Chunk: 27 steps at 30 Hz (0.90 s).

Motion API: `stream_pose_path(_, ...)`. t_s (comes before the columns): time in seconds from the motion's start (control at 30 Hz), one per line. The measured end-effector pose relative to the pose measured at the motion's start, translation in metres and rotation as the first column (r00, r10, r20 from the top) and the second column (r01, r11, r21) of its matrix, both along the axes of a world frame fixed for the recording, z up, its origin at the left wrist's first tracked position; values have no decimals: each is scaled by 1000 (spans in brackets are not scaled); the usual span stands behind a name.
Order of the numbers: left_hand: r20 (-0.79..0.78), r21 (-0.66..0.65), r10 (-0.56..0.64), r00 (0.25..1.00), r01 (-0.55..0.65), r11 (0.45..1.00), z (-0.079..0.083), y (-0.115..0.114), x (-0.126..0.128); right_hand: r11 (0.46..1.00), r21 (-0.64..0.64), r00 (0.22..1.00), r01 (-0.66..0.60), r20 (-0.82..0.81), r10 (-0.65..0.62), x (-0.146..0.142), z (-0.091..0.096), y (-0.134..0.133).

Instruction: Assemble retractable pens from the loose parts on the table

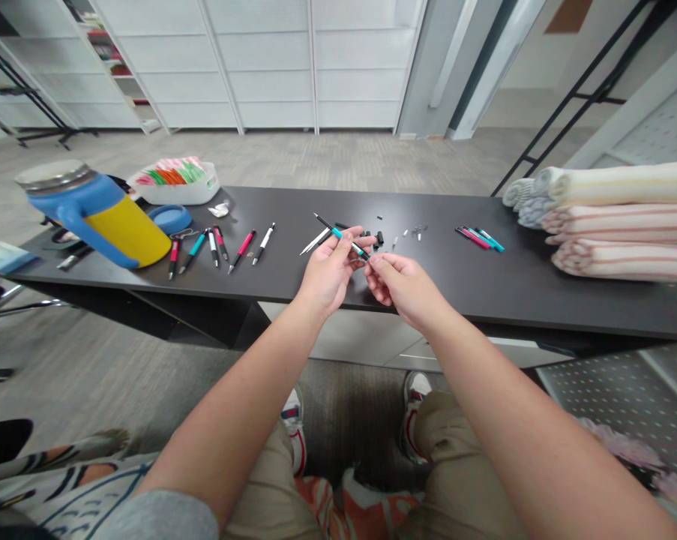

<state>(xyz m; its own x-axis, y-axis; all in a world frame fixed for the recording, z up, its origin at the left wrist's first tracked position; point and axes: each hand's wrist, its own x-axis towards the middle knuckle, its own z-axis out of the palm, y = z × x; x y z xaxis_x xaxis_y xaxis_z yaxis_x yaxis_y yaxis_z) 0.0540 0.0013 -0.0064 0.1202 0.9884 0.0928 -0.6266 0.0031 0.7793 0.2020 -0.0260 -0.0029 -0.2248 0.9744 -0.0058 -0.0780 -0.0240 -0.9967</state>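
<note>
Over the front part of the dark table, my left hand (327,271) is closed around a teal and black ballpoint pen (337,233), which slants down to the right. My right hand (399,286) pinches at the pen's lower end; what exactly lies between its fingertips is hidden. Just behind the hands are some thin white sticks like refills (314,241) and small black pieces (379,238). Tiny clear and metallic parts (418,233) lie scattered to their right. Farther right rests a group of pink and teal barrels (480,238).
Left on the table (540,292) are a red pen (242,251), a white pen (264,244) and several others. Beyond them stand a blue and yellow jug (118,229), a blue lid (170,218) and a white basket (189,193). Rolled towels (624,221) are stacked right. A person's sleeve (79,487) shows lower left.
</note>
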Motion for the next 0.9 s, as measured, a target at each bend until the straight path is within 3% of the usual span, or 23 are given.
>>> stream_pose_path(0.37, 38, -43, -7, 999, 9, 999, 2, 0, -1, 994, 68, 981, -88, 179, 75, 4, -4, 1)
stream_pose_path(0.9, 43, -81, 17, 999, -14, 997, 4, -1, -2, 978, 80, 952, -194, 255, 168, 5, 2, -2)
